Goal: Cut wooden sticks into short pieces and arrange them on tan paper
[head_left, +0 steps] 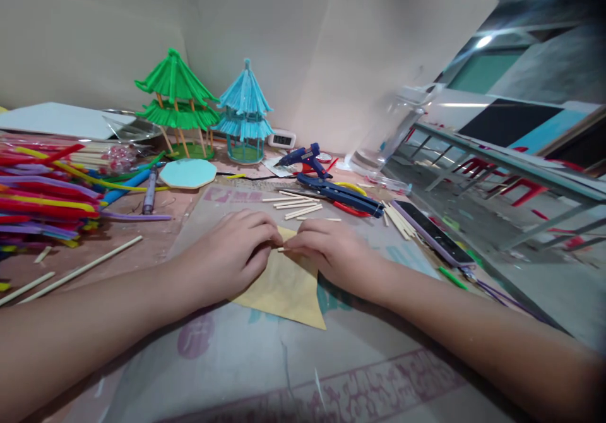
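Observation:
A short pale wooden stick (pixel 281 249) shows between my fingertips, over a yellowish sheet of paper (pixel 284 293) that looks like sandpaper. My left hand (pixel 239 249) is closed at the stick's left end. From the other side my right hand (pixel 334 252) pinches it, thumb and fingers together. Most of the stick is hidden by the fingers. Just beyond the hands lie several cut wooden sticks (pixel 303 210). More cut sticks (pixel 400 221) are piled to the right, beside blue-handled cutters (pixel 338 194).
Green (pixel 177 85) and blue (pixel 246 104) model pavilions stand at the back, near a blue glue gun (pixel 305 158). Colourful pipe cleaners (pixel 47 196) crowd the left. A phone (pixel 433 232) lies along the right edge, with a clear plastic jug (pixel 392 132) behind it.

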`<state>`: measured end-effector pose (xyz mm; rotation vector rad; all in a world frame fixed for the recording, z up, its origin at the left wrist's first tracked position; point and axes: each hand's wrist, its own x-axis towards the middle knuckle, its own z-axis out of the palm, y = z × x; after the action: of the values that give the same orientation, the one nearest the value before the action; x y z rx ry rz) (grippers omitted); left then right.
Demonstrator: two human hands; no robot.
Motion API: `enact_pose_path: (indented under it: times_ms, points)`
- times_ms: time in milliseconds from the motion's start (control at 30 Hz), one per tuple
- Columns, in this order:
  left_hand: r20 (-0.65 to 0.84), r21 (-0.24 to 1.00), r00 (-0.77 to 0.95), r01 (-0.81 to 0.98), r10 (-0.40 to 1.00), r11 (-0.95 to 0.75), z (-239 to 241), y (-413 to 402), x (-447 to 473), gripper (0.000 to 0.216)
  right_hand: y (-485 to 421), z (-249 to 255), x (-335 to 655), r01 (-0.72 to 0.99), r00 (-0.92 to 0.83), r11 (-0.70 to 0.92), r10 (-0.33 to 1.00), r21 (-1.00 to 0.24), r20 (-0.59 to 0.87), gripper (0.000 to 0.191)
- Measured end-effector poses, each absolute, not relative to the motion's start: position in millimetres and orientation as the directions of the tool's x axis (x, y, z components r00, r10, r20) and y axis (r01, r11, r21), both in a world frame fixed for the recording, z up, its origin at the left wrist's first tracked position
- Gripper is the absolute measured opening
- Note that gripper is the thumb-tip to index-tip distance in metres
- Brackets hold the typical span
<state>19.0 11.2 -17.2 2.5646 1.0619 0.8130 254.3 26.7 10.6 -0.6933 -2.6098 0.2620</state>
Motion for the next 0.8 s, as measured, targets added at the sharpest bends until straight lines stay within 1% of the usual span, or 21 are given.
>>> enact_pose_path:
  times_ms: [67, 133, 167, 233, 300, 400, 533, 600, 733, 800]
  points:
    - [0.417, 0.417, 0.574, 0.569, 0.705, -0.709, -17.0, 10.9, 19.2, 0.023, 29.3, 9.5, 254.5, 0.437, -0.703, 0.779, 0.608, -0.45, 0.37, 0.018]
    - [0.45, 0.412, 0.558, 0.562, 0.697, -0.717, -15.3, 10.3, 19.5, 0.02, 28.1, 10.2, 253.2, 0.398, -0.632, 0.666, 0.698, -0.631, 0.338, 0.015]
    - [0.474, 0.409, 0.547, 0.557, 0.69, -0.723, -13.8, 9.9, 19.7, 0.017, 26.6, 11.1, 252.1, 0.376, -0.607, 0.611, 0.731, -0.697, 0.313, 0.014]
    - [0.526, 0.394, 0.523, 0.549, 0.67, -0.738, -10.4, 8.7, 19.7, 0.012, 23.5, 12.8, 249.9, 0.328, -0.579, 0.517, 0.771, -0.791, 0.265, 0.011]
    - [0.58, 0.359, 0.512, 0.538, 0.634, -0.763, -7.2, 7.5, 19.5, 0.008, 21.5, 14.0, 248.2, 0.272, -0.574, 0.442, 0.787, -0.855, 0.225, 0.009]
    - [0.638, 0.307, 0.504, 0.526, 0.582, -0.793, -4.1, 5.8, 18.9, 0.009, 21.3, 13.7, 247.4, 0.198, -0.578, 0.342, 0.798, -0.918, 0.173, 0.009]
    - [0.672, 0.276, 0.494, 0.524, 0.552, -0.806, -2.7, 4.3, 18.7, 0.008, 21.8, 11.6, 247.2, 0.156, -0.576, 0.255, 0.808, -0.954, 0.122, 0.011]
    - [0.677, 0.267, 0.498, 0.52, 0.542, -0.812, -2.1, 3.5, 18.8, 0.007, 21.5, 11.1, 246.9, 0.149, -0.577, 0.242, 0.809, -0.959, 0.114, 0.012]
    - [0.696, 0.25, 0.489, 0.521, 0.526, -0.816, 0.5, 0.4, 18.1, 0.011, 21.4, 12.7, 248.0, 0.138, -0.563, 0.286, 0.81, -0.948, 0.162, 0.007]
    - [0.703, 0.261, 0.467, 0.532, 0.537, -0.805, 2.4, -1.2, 17.5, 0.016, 21.8, 14.1, 250.0, 0.088, -0.559, 0.26, 0.812, -0.962, 0.168, 0.009]
